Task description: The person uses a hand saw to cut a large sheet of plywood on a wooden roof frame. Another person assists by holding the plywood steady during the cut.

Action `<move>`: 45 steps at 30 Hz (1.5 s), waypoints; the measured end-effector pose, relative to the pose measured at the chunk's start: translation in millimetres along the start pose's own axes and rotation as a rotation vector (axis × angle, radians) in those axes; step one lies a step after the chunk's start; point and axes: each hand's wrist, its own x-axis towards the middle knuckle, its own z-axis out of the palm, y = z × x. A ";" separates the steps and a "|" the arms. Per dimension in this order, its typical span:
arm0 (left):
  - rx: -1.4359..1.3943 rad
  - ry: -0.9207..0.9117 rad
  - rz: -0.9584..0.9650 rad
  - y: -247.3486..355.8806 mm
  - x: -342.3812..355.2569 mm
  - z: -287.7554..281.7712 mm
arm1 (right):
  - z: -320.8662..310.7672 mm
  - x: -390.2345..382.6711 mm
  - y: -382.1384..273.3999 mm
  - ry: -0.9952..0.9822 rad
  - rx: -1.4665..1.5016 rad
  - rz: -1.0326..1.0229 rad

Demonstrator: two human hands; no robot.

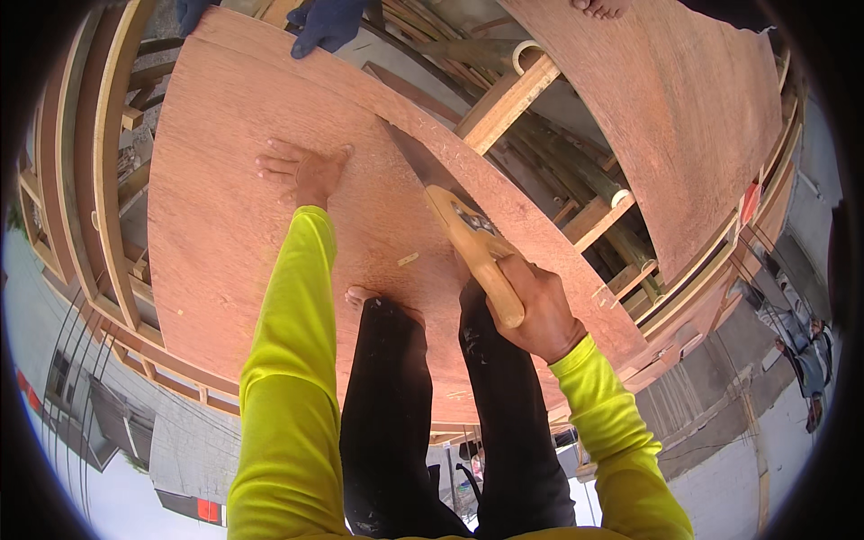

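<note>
A reddish-brown plywood sheet (225, 234) lies under my feet and hands. My left hand (306, 169) presses flat on it with the fingers spread. In my right hand (538, 308) is the wooden handle of a handsaw (468, 236), fingers wrapped round it. The saw's blade points up and to the left, its tip at a cut line in the sheet, and part of the blade seems to be below the surface. Between my arms, a small wood scrap (409, 259) rests on the plywood near my bare foot (362, 294).
At the top, another person's dark-gloved hand (326, 27) grips the sheet's far edge. A second plywood sheet (666, 117) lies to the right, with a bare foot at its top. Between the sheets, an open gap shows wooden beams (509, 103) and poles below. Timber framing (112, 162) runs along the left.
</note>
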 end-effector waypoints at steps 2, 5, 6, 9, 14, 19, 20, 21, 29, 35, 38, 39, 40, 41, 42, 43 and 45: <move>-0.050 0.068 0.067 -2.3 -0.7 1.7 | -33.4 -68.9 -1.0 -0.095 0.003 0.029; -0.068 0.095 0.084 -11.6 -4.7 0.9 | -72.2 -114.8 -14.6 -0.083 -0.031 0.026; -0.048 0.082 0.079 -3.8 -5.6 0.6 | -71.0 -111.0 -1.9 -0.069 -0.098 -0.035; -0.016 0.046 0.074 10.2 -9.9 2.9 | -23.8 -30.4 47.9 -0.094 -0.010 -0.016; -0.047 0.101 0.120 -7.9 1.0 10.1 | 10.1 2.8 51.0 0.034 0.007 -0.027; -0.055 0.101 0.070 -14.1 -1.8 5.7 | -68.8 -140.0 25.0 -0.021 -0.075 -0.115; -0.044 0.106 0.069 -4.9 -1.1 1.4 | -66.9 -137.8 31.8 0.007 -0.070 -0.139; -0.031 0.112 0.065 3.6 -2.0 -1.5 | -63.4 -131.8 41.1 0.033 -0.062 -0.164; 0.009 0.200 0.116 -10.9 -22.9 14.4 | 35.3 -26.0 110.6 0.040 0.070 -0.106; -0.095 0.093 0.382 -63.9 -129.8 111.7 | 49.2 -33.8 140.5 0.038 0.033 -0.143; -0.083 0.082 0.482 -80.1 -136.4 130.2 | 51.6 -36.9 143.9 -0.025 0.042 -0.131; -0.065 0.089 0.498 -82.0 -132.9 131.3 | 51.2 -37.0 144.0 -0.053 0.050 -0.129; -0.073 0.079 0.504 -80.4 -132.8 130.7 | 51.0 -35.8 140.9 -0.023 0.057 -0.138; -0.081 0.068 0.510 -78.3 -133.3 131.0 | 49.8 -35.0 137.9 0.007 0.062 -0.149; -0.091 0.059 0.516 -76.0 -132.8 130.8 | 48.4 -34.1 134.8 0.036 0.067 -0.161; -0.091 0.070 0.507 -72.1 -127.9 128.0 | 45.6 -28.7 134.7 0.003 0.054 -0.142; -0.069 0.061 0.480 -72.5 -131.0 131.4 | 42.8 -34.7 134.3 -0.074 0.040 -0.069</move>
